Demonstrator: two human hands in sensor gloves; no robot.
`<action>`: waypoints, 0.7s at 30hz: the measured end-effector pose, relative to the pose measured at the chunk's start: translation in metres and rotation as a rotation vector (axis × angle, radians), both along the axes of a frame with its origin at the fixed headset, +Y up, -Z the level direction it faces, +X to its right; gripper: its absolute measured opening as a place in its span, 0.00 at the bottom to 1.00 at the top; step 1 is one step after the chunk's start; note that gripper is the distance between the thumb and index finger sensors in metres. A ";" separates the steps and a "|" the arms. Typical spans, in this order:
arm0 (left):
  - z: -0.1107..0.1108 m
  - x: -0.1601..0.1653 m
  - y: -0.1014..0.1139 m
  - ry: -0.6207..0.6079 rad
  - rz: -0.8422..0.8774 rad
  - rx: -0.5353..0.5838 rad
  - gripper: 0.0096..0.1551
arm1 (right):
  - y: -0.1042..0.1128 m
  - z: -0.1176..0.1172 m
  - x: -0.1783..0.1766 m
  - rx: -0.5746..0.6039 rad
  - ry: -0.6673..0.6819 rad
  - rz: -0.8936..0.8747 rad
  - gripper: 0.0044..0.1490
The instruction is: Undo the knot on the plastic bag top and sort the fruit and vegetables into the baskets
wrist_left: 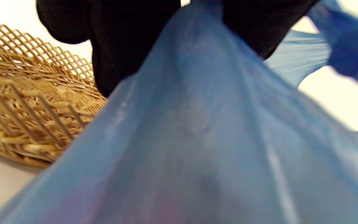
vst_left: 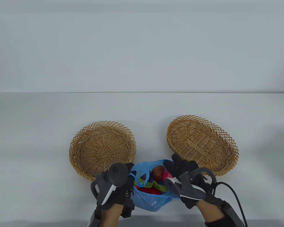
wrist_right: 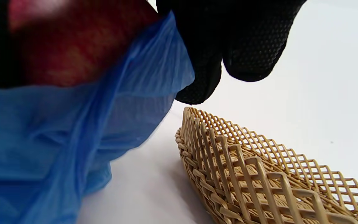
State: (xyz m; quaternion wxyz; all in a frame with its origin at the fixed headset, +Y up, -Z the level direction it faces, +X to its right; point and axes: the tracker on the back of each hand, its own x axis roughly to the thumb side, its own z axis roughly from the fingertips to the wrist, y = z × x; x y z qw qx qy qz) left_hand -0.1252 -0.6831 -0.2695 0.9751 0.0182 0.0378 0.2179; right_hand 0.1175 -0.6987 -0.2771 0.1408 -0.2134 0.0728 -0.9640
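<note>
At the bottom centre of the table view, my two gloved hands hold a blue plastic bag (vst_left: 149, 201) open between them. My left hand (vst_left: 116, 186), at the lower left, has its fingers curled around the bag's left edge; the left wrist view shows the blue film pulled taut up into my black fingers (wrist_left: 120, 43). My right hand (vst_left: 189, 182), at the lower right, grips the bag's right edge, with fingers (wrist_right: 228, 40) pinching the plastic in the right wrist view. Inside the open mouth I see a red apple (vst_left: 158, 173), something green (vst_left: 156, 185) and something red (vst_left: 148, 190) that I cannot identify. Just above my left hand sits a round wicker basket (vst_left: 85, 151), touching the bag's side. Above my right hand, an oval wicker basket (vst_left: 227, 146) sits near the bag. Both rest on a pale table (vst_left: 37, 118), against a plain wall (vst_left: 142, 47) filling the upper frame.
</note>
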 end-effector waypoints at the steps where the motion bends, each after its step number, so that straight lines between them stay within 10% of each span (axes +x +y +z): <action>1: 0.000 -0.001 0.000 -0.001 0.003 -0.004 0.22 | 0.002 0.000 0.002 -0.008 -0.003 -0.030 0.73; 21: -0.004 -0.001 -0.005 -0.061 0.120 -0.061 0.22 | 0.016 -0.012 0.030 -0.232 -0.041 -0.560 0.72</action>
